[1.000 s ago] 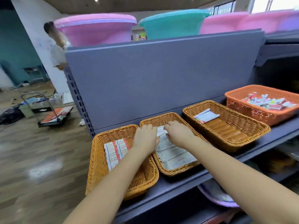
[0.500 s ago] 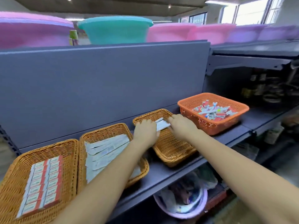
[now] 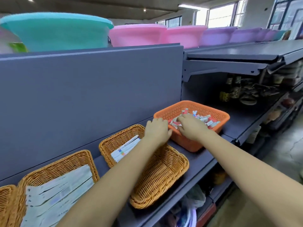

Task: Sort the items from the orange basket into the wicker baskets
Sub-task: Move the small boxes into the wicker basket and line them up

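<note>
Both hands are at the orange basket (image 3: 213, 114), right of centre in the frame on the grey shelf (image 3: 205, 163). The right hand (image 3: 191, 127) is down in the pile of small packets (image 3: 207, 119), fingers curled; can't tell if it's got one. The left hand (image 3: 157, 130) sits at the basket's near-left rim, fingers relaxed, right above the nearest wicker basket (image 3: 164, 177).

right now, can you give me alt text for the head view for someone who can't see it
Both bare hands reach into the orange plastic basket of small packets on a grey shelf: the right hand among the packets, the left hand at its near rim. Tan wicker baskets with sorted flat white packs sit left.
</note>
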Motion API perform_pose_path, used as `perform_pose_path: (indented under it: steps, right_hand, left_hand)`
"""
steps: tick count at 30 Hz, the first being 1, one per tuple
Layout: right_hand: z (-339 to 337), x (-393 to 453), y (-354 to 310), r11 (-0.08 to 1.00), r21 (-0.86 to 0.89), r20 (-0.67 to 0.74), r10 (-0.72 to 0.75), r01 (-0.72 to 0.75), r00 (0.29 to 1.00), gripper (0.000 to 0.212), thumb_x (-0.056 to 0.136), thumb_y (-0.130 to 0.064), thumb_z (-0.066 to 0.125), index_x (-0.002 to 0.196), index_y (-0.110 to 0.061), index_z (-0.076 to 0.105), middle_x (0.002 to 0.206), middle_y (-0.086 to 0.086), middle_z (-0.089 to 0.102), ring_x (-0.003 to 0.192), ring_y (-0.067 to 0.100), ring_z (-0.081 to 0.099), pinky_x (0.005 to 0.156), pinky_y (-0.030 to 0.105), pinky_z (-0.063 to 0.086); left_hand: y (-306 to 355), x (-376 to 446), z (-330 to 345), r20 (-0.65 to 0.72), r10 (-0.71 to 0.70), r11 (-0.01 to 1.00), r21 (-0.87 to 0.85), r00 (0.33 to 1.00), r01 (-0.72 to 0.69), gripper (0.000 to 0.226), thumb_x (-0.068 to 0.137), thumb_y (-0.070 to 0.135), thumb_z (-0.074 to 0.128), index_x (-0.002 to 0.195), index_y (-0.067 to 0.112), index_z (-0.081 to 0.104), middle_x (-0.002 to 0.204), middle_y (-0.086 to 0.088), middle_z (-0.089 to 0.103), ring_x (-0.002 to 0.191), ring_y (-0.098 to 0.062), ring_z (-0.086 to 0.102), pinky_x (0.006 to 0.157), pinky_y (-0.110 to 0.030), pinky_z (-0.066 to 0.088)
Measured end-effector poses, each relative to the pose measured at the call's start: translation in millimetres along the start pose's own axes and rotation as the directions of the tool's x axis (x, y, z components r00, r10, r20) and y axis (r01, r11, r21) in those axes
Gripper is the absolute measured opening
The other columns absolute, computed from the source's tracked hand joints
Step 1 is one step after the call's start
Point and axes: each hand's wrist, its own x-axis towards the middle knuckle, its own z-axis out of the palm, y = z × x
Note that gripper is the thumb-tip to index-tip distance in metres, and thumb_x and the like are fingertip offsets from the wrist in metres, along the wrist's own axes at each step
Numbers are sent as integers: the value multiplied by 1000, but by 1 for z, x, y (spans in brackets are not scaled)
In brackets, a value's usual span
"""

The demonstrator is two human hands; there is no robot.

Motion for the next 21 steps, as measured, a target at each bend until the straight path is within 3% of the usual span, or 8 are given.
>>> perform_pose_path:
  steps: [9,14,17,21]
  right_hand:
    - [11,43,62,999,-33,56,41,-39,998,38,97,-22,42,132,-8,46,134,12,47,125,29,41,99,38,38]
    - [20,84,95,998,-53,58,-33,36,998,32,97,-21,41,124,-7,51,126,12,51,117,29,47,93,37,39]
    - [27,109,113,990,-72,90,-112,118,990,37,96,-19,41,130,-9,50,132,11,50,121,28,47,100,39,40]
    - [37,141,133,957,-120,117,-249,263,961,32,93,-14,47,124,-12,53,129,9,52,121,25,47,99,34,38]
  left_hand:
    - [19,72,21,37,16,1000,-28,999,-15,39,96,37,41,120,10,55,125,-11,55,118,-29,48,94,-39,38]
    - [28,108,35,121,-61,998,-17,991,63,39,95,37,45,121,10,54,127,-11,54,117,-30,49,93,-39,40]
    - [31,126,46,187,-104,994,-26,977,111,35,92,30,49,123,13,54,126,-10,54,116,-29,50,88,-39,42]
    - [35,142,57,278,-116,992,-8,953,123,36,89,22,53,124,13,55,124,-11,55,113,-30,52,85,-38,45]
